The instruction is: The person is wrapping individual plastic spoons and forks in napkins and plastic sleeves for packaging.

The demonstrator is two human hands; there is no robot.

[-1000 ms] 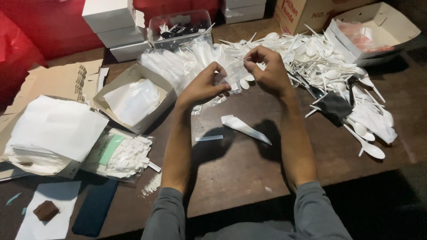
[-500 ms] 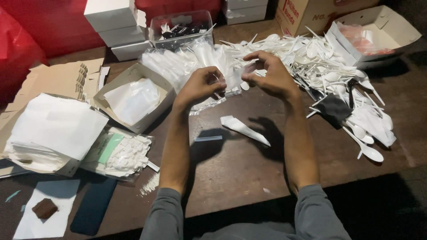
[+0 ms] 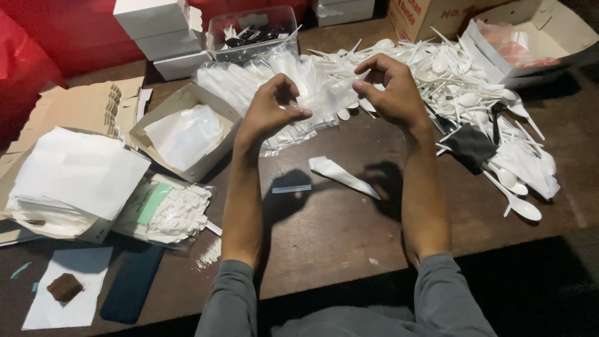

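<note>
Both hands are drawing apart, stretching a clear plastic sleeve [image 3: 327, 100].

Left hand [image 3: 271, 109] and right hand [image 3: 390, 87] are pinching its ends above the dark tabletop [image 3: 349, 231], before the far-edge white spoon pile [image 3: 474, 93].

White spoons [image 3: 474, 93], brown table [image 3: 349, 231]

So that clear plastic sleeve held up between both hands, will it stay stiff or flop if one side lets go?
Probably flops: the clear plastic sleeve is thin film, stretched between the left hand and right hand. It looks very light, so it could drift. The glossy film may also slip from the fingers.
</note>
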